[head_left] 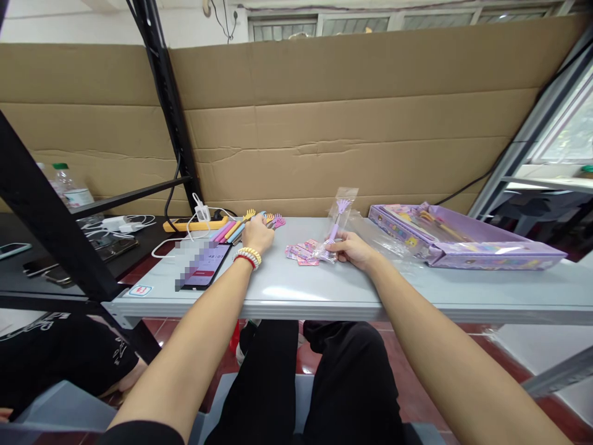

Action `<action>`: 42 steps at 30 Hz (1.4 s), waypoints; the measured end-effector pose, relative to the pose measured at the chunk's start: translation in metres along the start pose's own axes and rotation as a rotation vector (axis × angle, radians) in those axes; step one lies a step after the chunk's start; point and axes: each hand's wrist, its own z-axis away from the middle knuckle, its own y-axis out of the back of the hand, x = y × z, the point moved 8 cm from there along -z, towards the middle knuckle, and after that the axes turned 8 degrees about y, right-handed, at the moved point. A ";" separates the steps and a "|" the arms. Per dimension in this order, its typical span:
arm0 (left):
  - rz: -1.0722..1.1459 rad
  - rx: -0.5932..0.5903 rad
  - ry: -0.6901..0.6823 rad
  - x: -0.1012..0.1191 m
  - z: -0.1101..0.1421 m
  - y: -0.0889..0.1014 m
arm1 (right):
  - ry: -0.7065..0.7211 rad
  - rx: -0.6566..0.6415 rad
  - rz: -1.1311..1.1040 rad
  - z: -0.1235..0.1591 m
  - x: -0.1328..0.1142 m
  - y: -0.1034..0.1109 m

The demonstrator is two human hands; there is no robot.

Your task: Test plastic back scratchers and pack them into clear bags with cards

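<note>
My left hand (258, 237) is at the left of the table, closed over a row of colourful pens (227, 231) with small hand-shaped ends. A light blue piece shows above its fingers, and the fingertips are mostly hidden. My right hand (354, 248) pinches the lower end of a clear plastic bag (348, 196). Inside that bag stands a purple hand-shaped pen (334, 231), tilted slightly right. Below the bag lie several small pink printed packets (302, 252), partly covered by its lower end.
A phone (206, 266) lies before the pens, with a yellow bar (194, 225) and white cable behind. Clear plastic wrapping (377, 238) lies beside the open purple box (491, 254) at right. Cardboard (324, 123) walls the back; a black post (169, 93) rises at left.
</note>
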 end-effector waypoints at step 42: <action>0.328 0.071 0.162 -0.026 -0.009 0.003 | -0.008 -0.005 0.012 0.000 0.001 0.001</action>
